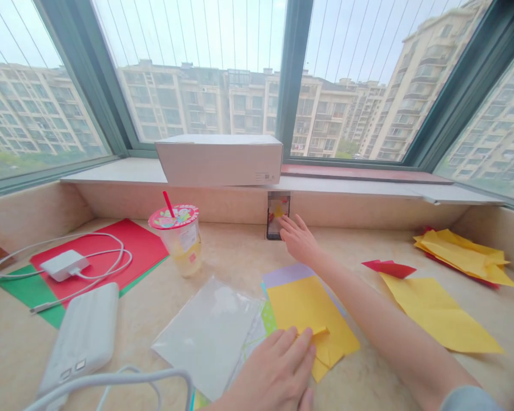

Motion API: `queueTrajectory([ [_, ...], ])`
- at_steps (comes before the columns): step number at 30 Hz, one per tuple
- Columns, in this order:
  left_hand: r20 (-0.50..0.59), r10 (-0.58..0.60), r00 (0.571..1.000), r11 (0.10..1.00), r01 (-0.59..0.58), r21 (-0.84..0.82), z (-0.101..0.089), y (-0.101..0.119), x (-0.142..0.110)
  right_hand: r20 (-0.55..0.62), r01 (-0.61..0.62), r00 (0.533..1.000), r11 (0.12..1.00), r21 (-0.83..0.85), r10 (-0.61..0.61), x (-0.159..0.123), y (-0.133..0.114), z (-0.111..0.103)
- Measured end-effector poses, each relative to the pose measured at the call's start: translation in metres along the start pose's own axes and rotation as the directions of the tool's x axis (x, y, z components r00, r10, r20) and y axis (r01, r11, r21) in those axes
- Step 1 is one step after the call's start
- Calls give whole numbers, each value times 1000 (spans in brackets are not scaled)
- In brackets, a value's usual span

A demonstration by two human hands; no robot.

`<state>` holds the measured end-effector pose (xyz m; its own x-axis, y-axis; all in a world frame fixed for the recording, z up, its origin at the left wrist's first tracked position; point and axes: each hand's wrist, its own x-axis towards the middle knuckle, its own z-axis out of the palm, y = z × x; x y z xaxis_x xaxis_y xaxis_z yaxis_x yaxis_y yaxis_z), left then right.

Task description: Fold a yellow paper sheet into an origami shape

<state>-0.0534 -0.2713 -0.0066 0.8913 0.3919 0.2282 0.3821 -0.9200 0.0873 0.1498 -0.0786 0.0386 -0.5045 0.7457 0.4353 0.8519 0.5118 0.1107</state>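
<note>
1. You have two hands in view. Your right hand [300,238] reaches to the one phone [274,212], its fingers spread and a fingertip at the screen; it grips nothing.
2. Your left hand [278,363] lies palm down with its fingers close together, the tips on the folded part of one yellow sheet [310,305] (the thumb, at the lower edge, shows only partly). It presses rather than pinches.
3. That yellow sheet is on the bench [235,251] in front of you, on top of one lilac sheet [288,275] and just beside one clear plastic packet [209,331].
4. To your right you have one more yellow sheet [445,314], one small red folded piece [389,268] at its far corner, and one pile of yellow and red paper [462,254]; you can't count its layers.
5. To your left stand one cup [180,245] and, in its lid, one red straw [168,204]. Beyond it lie red paper [141,257] and green paper [29,285], one white charger [64,265] on the red, and one power bank [85,325] nearer you.
6. One white box [220,162] sits on the ledge above the phone.
</note>
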Motion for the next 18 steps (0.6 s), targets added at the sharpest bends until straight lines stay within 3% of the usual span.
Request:
queueTrajectory([
  [4, 9, -1, 1000, 1000, 1, -10, -8, 3, 0, -29, -45, 998, 997, 65, 47, -27, -4, -21],
  [8, 43, -41, 998, 999, 43, -33, -20, 7, 1, -36, -148, 987, 977, 154, 155, -97, -27, -59],
  [10, 46, -72, 996, 996, 74, -47, -24, 10, 1, 24, -206, 977, 915, 348, 211, -138, -48, -77],
  [13, 24, -125, 992, 991, 126, -43, -28, 16, 0, 157, -224, 973, 859, 460, 169, -183, -85, -95],
  [18, -22, -168, 986, 986, 169, 17, -30, 23, 2, 230, -215, 965, 880, 424, 125, -197, -118, -100],
])
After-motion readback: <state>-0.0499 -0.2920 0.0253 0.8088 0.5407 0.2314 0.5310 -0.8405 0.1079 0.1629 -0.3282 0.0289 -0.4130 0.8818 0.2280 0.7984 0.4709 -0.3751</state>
